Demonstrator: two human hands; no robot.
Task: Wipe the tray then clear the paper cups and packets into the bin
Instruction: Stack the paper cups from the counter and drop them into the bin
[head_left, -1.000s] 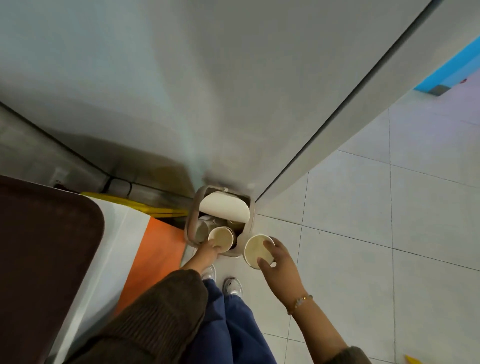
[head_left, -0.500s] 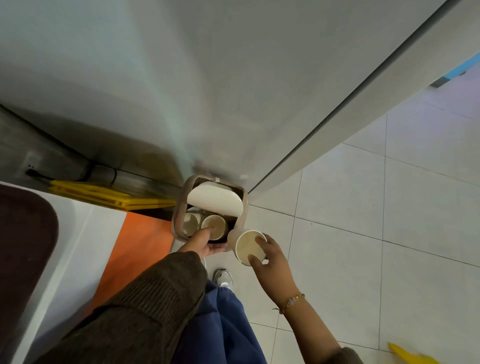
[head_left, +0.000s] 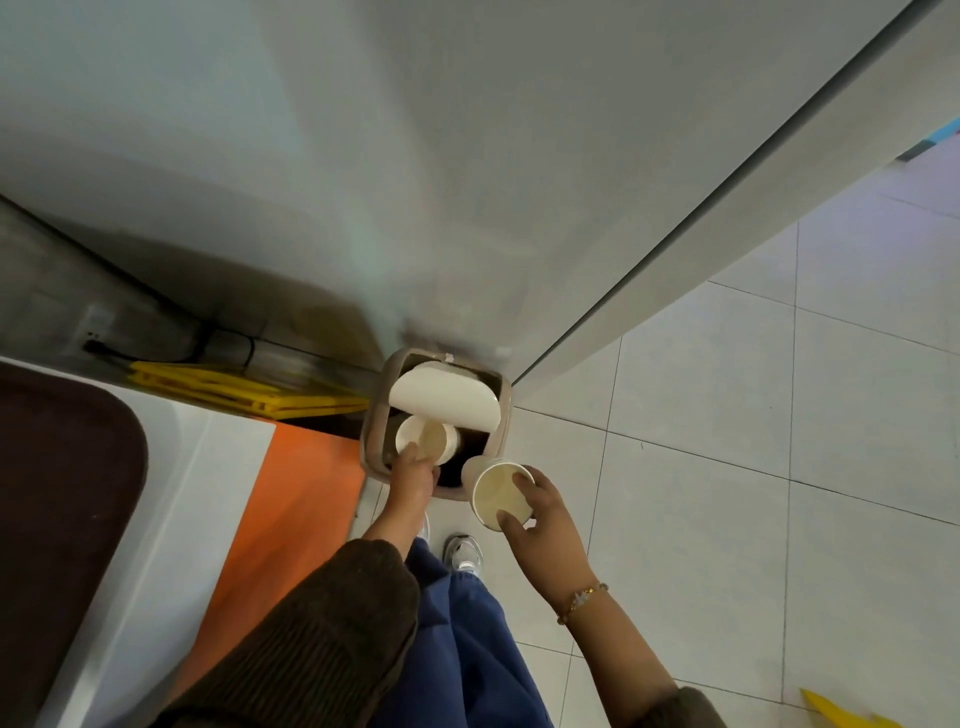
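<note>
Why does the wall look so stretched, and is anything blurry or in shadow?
Head view: a wide-angle lens stretches the wall towards the edges; the yellow board is smeared, while the cup in the right hand is sharp; soft shadow darkens the wall beside the bin; no glare.

Arms extended downward, left hand (head_left: 413, 480) and right hand (head_left: 545, 525) both gripping

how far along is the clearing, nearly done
Late stage. The visible part of the tray is bare. The left hand holds one cup inside the bin mouth; the right hand grips a second cup beside the rim. Dropping both is left. No packets show.
</note>
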